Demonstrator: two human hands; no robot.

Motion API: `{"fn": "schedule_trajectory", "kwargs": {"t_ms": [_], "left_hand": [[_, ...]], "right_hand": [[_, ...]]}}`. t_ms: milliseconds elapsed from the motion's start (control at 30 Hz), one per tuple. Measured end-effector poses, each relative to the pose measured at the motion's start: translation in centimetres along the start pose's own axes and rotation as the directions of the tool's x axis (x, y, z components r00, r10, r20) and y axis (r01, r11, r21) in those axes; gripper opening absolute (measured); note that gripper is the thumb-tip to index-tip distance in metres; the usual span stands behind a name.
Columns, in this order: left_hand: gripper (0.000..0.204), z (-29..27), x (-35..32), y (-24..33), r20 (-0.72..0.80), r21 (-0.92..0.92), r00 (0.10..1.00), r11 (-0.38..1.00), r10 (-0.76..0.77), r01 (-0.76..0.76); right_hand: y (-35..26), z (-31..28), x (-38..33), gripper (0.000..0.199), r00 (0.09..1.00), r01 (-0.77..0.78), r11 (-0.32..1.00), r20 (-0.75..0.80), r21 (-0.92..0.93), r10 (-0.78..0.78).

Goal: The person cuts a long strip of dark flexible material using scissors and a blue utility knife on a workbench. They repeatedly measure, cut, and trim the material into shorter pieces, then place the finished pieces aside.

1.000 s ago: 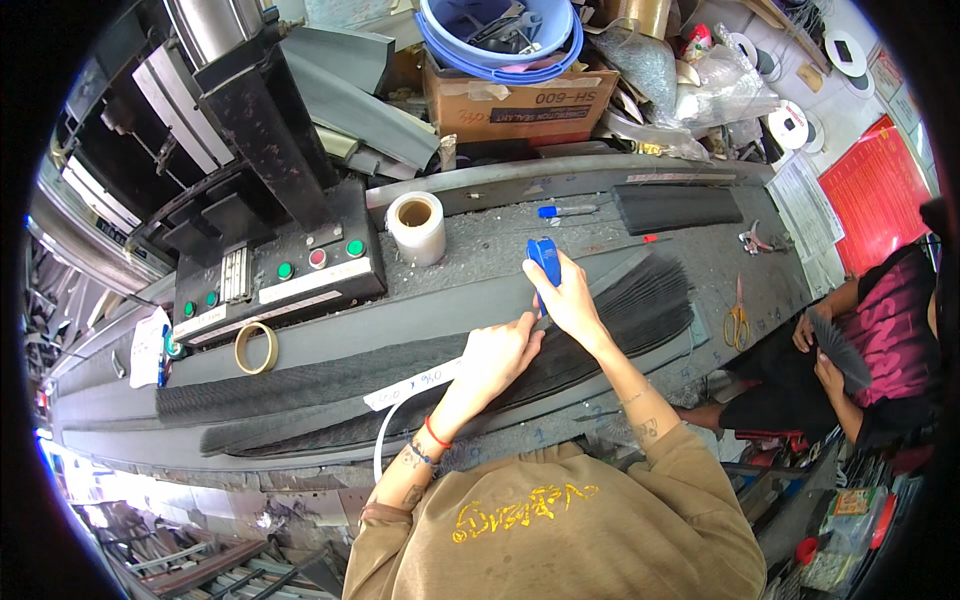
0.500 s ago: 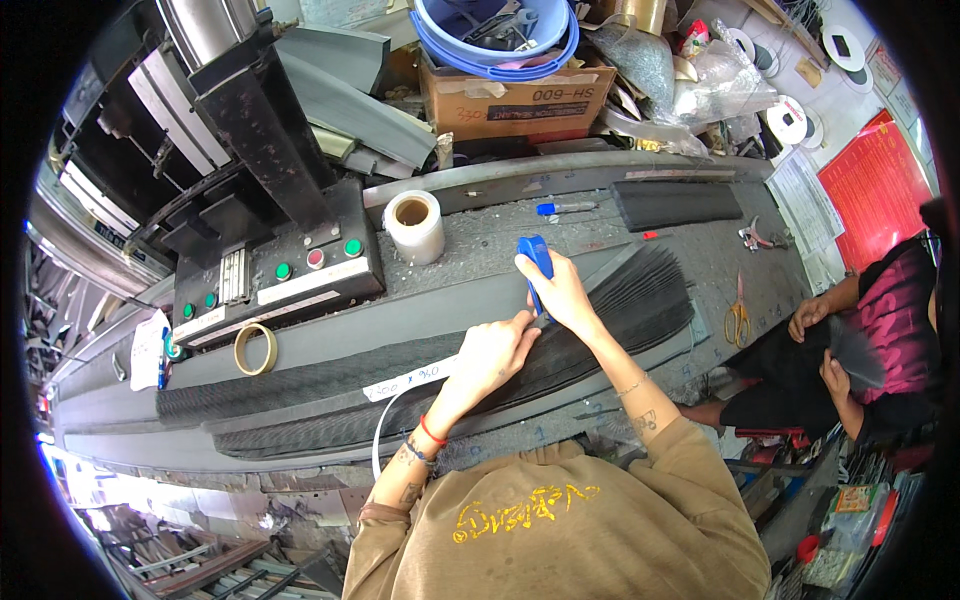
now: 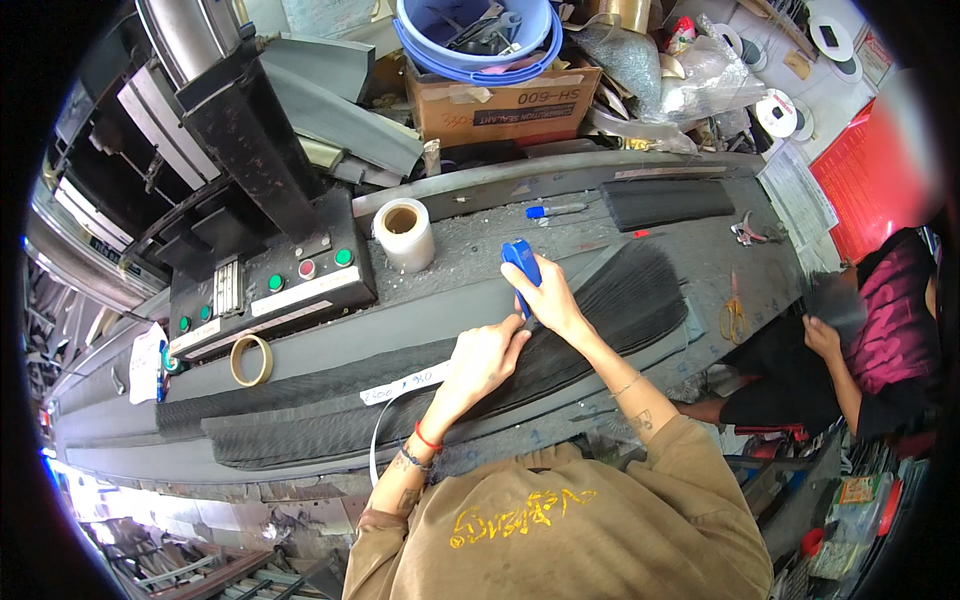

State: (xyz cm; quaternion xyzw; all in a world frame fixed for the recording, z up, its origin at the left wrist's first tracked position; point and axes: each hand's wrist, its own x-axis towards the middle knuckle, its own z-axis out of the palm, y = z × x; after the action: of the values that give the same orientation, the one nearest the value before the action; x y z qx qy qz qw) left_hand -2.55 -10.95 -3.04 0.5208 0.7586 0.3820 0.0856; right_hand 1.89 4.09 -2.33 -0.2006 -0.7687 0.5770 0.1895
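With the blue-handled tool (image 3: 522, 268) gripped in the right hand (image 3: 548, 305) and the black ribbed strip (image 3: 420, 395) pinned to the worktop (image 3: 700, 255) by the left hand (image 3: 482, 358) at its seven o'clock, fingertips could be nicked if the tool slips.

Tan, mustard-brown top with a yellow scrawled print across the chest, sleeves pushed up the forearms. Red cord bracelet and a dark band by the left hand (image 3: 483, 362); thin chain near the right hand (image 3: 551, 305).
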Motion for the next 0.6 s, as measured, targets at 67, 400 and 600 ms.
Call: {"fn": "schedule_trajectory", "kwargs": {"t_ms": [67,400,600], "left_hand": [[0.017,0.0,0.1,0.0,0.001,-0.004,1.000,1.000,-0.003,0.003],[0.015,0.2,-0.1,0.1,-0.007,-0.041,1.000,0.999,-0.006,0.006],[0.020,0.2,0.0,-0.3,-0.007,-0.016,0.998,0.997,-0.070,0.070]], "right_hand": [[0.2,0.0,0.0,0.033,1.000,0.017,0.999,-0.016,0.030,-0.017],[0.8,0.3,-0.4,0.034,0.996,0.083,0.984,-0.044,0.159,-0.077],[0.8,0.8,-0.6,0.038,0.986,0.099,0.992,-0.144,0.077,-0.087]]}}
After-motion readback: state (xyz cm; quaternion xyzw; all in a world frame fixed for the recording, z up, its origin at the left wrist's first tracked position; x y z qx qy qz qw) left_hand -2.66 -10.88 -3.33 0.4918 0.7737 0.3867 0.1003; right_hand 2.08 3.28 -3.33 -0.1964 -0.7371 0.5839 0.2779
